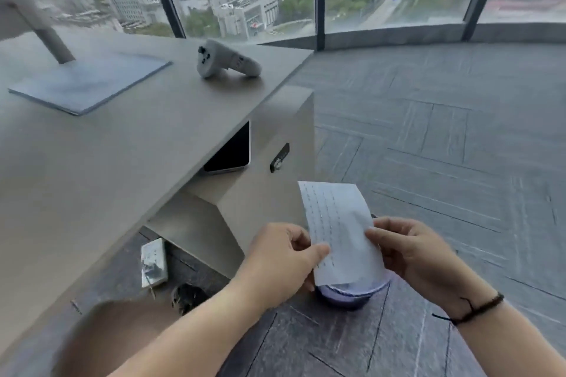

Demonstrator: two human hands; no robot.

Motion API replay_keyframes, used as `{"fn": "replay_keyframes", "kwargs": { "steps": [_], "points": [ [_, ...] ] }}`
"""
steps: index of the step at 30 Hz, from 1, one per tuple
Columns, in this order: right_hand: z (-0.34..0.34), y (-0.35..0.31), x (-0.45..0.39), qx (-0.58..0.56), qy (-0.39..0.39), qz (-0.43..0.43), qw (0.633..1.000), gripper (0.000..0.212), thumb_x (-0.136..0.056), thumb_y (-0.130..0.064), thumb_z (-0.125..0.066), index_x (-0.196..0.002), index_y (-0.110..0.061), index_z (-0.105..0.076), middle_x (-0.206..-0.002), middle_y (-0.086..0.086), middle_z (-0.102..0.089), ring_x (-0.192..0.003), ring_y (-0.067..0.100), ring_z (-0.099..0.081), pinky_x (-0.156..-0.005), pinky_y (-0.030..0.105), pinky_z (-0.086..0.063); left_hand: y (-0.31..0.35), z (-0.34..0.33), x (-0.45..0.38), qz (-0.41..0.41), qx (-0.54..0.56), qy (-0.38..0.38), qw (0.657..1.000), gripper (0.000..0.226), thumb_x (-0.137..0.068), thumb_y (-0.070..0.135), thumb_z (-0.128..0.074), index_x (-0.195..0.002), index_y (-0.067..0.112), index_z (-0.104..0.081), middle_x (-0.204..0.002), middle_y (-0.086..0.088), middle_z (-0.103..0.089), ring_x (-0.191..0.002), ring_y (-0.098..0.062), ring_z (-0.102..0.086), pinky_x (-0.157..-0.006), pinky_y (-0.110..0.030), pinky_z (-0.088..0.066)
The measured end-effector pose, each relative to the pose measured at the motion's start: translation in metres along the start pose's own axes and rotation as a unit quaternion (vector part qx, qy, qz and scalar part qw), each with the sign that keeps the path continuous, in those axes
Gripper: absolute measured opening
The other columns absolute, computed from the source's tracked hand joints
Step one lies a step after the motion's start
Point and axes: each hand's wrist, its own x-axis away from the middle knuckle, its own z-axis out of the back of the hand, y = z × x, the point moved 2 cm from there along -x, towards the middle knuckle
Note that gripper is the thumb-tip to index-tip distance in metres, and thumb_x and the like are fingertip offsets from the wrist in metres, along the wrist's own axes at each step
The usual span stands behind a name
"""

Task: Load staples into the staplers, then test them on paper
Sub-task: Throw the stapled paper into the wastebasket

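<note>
A folded white sheet of paper [338, 229] with faint printed lines stands upright between my two hands, low in the middle of the view. My left hand [283, 260] pinches its left edge between thumb and fingers. My right hand [410, 249] pinches its right edge the same way; a dark cord sits on that wrist. Directly below the paper is a round bluish-white thing [352, 294], mostly hidden by the sheet. No stapler or staples are in view.
A grey desk [107, 144] fills the left, with a monitor base [88, 82] and a grey handheld controller [228, 60] on top. A drawer unit [275, 144] stands at its end. A white power strip [154, 263] lies on the dark carpet. Windows run along the back.
</note>
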Motion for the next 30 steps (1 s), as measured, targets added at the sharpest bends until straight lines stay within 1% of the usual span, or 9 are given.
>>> {"fn": "replay_keyframes", "kwargs": {
  "steps": [3,8,11,15,18,22,26,29,30],
  "points": [
    [0.041,0.030,-0.024,0.020,0.078,-0.024,0.996,0.008,-0.080,-0.009,-0.070,-0.078,-0.007,-0.077,-0.078,0.011,-0.073,-0.066,0.019,-0.065,-0.059,0.026,-0.056,-0.025,-0.040,-0.056,0.034,0.005,-0.034,0.999,0.030,-0.089,0.025,-0.071,-0.089,-0.005,-0.070,-0.086,-0.019,-0.075,-0.052,-0.018,-0.067,-0.059,-0.034,-0.062],
    [0.085,0.083,-0.075,0.068,0.159,-0.055,0.983,0.015,-0.092,0.000,-0.062,-0.083,-0.004,-0.072,-0.065,0.003,-0.070,-0.050,0.008,-0.061,-0.047,0.017,-0.050,-0.081,-0.083,-0.130,0.099,0.012,-0.057,0.993,0.038,-0.091,0.021,-0.069,-0.094,-0.017,-0.063,-0.096,-0.029,-0.072,-0.062,-0.029,-0.074,-0.064,-0.050,-0.063],
    [0.102,0.118,-0.115,0.085,0.194,-0.083,0.974,0.013,-0.092,0.002,-0.061,-0.083,-0.002,-0.070,-0.056,0.001,-0.065,-0.046,0.011,-0.057,-0.048,0.023,-0.050,-0.112,-0.093,-0.156,0.134,0.016,-0.038,0.990,0.026,-0.093,0.016,-0.065,-0.093,-0.010,-0.068,-0.078,-0.018,-0.068,-0.062,-0.024,-0.066,-0.059,-0.036,-0.064],
    [0.124,0.172,-0.165,0.177,0.232,-0.135,0.947,0.017,-0.087,0.000,-0.062,-0.082,0.015,-0.067,-0.071,0.013,-0.059,-0.065,0.021,-0.052,-0.059,0.035,-0.047,-0.152,-0.097,-0.170,0.175,0.003,-0.030,0.984,0.012,-0.093,0.017,-0.062,-0.091,0.008,-0.068,-0.077,-0.010,-0.069,-0.059,-0.020,-0.060,-0.054,-0.029,-0.057],
    [0.133,0.203,-0.195,0.245,0.236,-0.168,0.925,0.017,-0.083,0.000,-0.058,-0.066,0.004,-0.060,-0.067,0.010,-0.047,-0.062,0.019,-0.043,-0.049,0.026,-0.037,-0.174,-0.099,-0.173,0.197,-0.003,-0.023,0.980,0.009,-0.093,0.016,-0.061,-0.089,0.012,-0.068,-0.078,-0.009,-0.070,-0.059,-0.019,-0.061,-0.055,-0.030,-0.056],
    [0.129,0.222,-0.218,0.323,0.217,-0.184,0.903,0.040,-0.083,0.001,-0.055,-0.048,-0.017,-0.049,-0.057,0.003,-0.046,-0.058,0.021,-0.045,-0.045,0.020,-0.036,-0.182,-0.101,-0.175,0.189,-0.015,-0.029,0.981,0.007,-0.093,0.016,-0.061,-0.092,0.013,-0.067,-0.080,-0.008,-0.072,-0.061,-0.018,-0.064,-0.051,-0.026,-0.054],
    [0.123,0.225,-0.223,0.396,0.200,-0.201,0.873,0.028,-0.086,0.001,-0.051,-0.064,-0.008,-0.066,-0.079,0.015,-0.064,-0.082,0.032,-0.059,-0.072,0.025,-0.046,-0.183,-0.101,-0.174,0.182,-0.015,-0.045,0.982,0.006,-0.094,0.016,-0.061,-0.091,0.018,-0.066,-0.080,-0.004,-0.072,-0.062,-0.018,-0.064,-0.052,-0.027,-0.054],
    [0.121,0.226,-0.217,0.439,0.183,-0.219,0.852,0.028,-0.084,-0.002,-0.050,-0.060,-0.015,-0.050,-0.070,0.010,-0.054,-0.081,0.031,-0.047,-0.070,0.026,-0.037,-0.182,-0.100,-0.171,0.179,-0.018,-0.055,0.982,0.006,-0.094,0.018,-0.060,-0.091,0.021,-0.065,-0.083,-0.003,-0.072,-0.063,-0.017,-0.064,-0.053,-0.026,-0.054],
    [0.119,0.225,-0.215,0.456,0.172,-0.228,0.843,0.020,-0.086,-0.005,-0.051,-0.068,-0.013,-0.056,-0.080,0.014,-0.060,-0.084,0.034,-0.052,-0.072,0.027,-0.039,-0.181,-0.100,-0.169,0.175,-0.020,-0.058,0.983,0.005,-0.094,0.019,-0.060,-0.092,0.021,-0.064,-0.084,-0.003,-0.073,-0.063,-0.017,-0.064,-0.053,-0.026,-0.054]
  ]
}}
